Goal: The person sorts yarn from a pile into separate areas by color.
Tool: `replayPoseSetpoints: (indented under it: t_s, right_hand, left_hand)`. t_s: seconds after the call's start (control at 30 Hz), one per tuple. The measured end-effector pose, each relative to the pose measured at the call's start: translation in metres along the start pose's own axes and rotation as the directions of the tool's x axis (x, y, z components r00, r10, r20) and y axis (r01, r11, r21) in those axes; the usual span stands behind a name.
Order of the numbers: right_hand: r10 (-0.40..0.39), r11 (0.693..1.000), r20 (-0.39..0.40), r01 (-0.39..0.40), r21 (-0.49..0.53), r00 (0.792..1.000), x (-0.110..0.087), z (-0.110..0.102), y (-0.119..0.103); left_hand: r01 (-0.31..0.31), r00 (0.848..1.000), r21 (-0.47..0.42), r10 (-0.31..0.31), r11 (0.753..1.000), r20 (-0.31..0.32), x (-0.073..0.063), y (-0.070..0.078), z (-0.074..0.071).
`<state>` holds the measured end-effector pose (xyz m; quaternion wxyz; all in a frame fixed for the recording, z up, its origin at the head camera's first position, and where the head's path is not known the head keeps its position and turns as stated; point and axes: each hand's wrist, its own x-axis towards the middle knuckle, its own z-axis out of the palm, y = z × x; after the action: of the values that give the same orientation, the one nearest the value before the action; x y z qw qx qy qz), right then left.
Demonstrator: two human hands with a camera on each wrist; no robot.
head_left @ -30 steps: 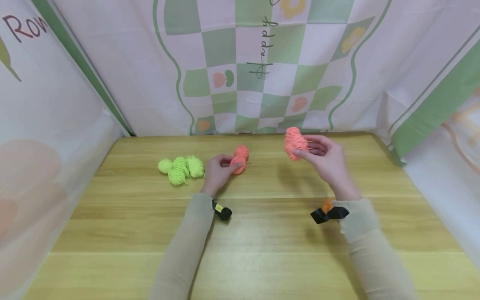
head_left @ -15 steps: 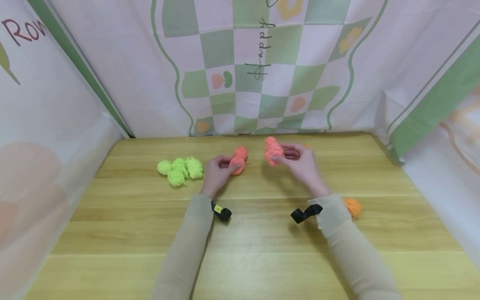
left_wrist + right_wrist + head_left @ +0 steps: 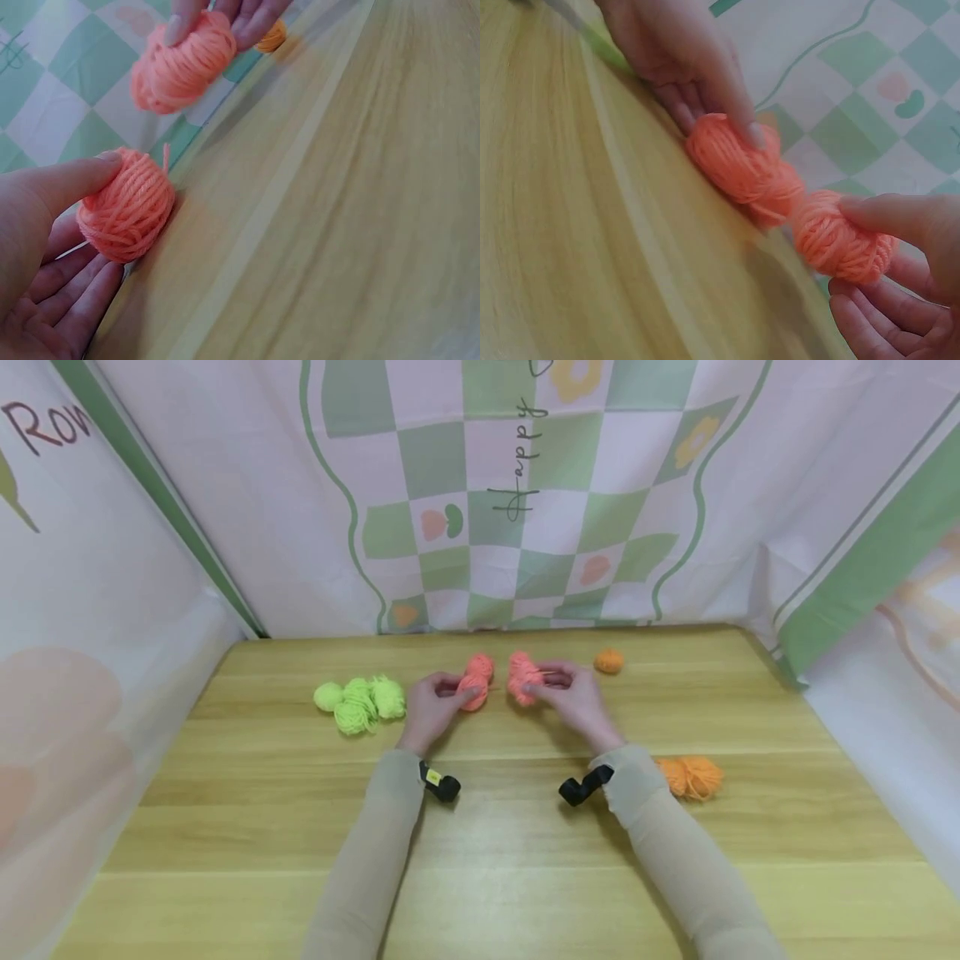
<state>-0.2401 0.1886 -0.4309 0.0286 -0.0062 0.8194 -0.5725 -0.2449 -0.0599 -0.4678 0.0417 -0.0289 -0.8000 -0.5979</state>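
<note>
My left hand (image 3: 433, 708) pinches a coral yarn ball (image 3: 474, 692) between thumb and fingers, low at the table. A second coral lobe sits just beyond it; whether this is a separate ball I cannot tell. In the left wrist view the held yarn ball (image 3: 129, 206) has a short loose strand sticking up. To its right, my right hand (image 3: 576, 700) grips another coral yarn bundle (image 3: 523, 678) between thumb and fingers. In the right wrist view that bundle (image 3: 844, 236) appears held above the wood, with a shadow below. A narrow gap separates the two coral pieces.
Several lime-green yarn balls (image 3: 358, 703) lie clustered on the left of the wooden table (image 3: 487, 877). A small orange yarn ball (image 3: 609, 661) sits at the back right. An orange yarn bundle (image 3: 693, 778) is partly behind the right sleeve. Patterned cloth (image 3: 495, 527) hangs behind.
My right hand has carried its coral yarn bundle leftward and down towards the left hand's yarn. Both orange pieces have come further into view. The left hand has stayed in place.
</note>
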Motion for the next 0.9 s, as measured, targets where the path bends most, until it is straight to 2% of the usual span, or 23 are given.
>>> replayPoseSetpoints:
  t_s: [0.4, 0.9]
  right_hand:
    - [0.012, 1.000, 0.003, -0.012, 0.021, 1.000, 0.005, 0.019, 0.001]
    - [0.030, 0.998, 0.040, -0.028, -0.048, 0.999, 0.008, 0.031, 0.002]
  left_hand:
    - [-0.011, 1.000, -0.006, 0.011, 1.000, -0.001, 0.002, -0.001, -0.001]
    - [0.013, 1.000, -0.029, -0.013, 0.999, 0.007, 0.000, 0.000, 0.000]
